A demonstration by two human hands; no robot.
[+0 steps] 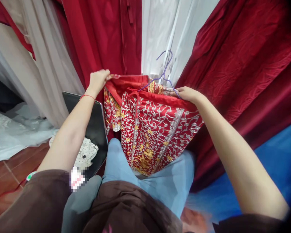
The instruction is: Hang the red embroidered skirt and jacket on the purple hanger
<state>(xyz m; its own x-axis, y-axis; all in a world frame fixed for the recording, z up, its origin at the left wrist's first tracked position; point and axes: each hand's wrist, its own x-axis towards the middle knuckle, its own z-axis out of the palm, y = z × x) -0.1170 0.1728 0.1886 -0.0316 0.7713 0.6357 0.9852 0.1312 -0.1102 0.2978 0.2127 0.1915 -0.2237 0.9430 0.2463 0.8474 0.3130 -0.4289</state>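
Observation:
An embroidered red skirt (152,129) with silver and gold patterns hangs in front of me over my lap. My left hand (98,82) is closed on the upper left corner of its red fabric and holds it out to the side. At the upper right, my right hand (188,94) grips the waistband, fingers behind the cloth and near the end of a purple wire hanger (163,76). The hanger stands upright at the waistband with its hook free. A red cord dangles down the front of the fabric.
Dark red drapes (104,38) hang behind, with white fabric (157,32) between them. A black chair (87,113) at left bears a dotted white cloth (86,153). Plastic wrapping (14,136) lies on the tiled floor (21,168). Blue fabric (276,155) spreads at right.

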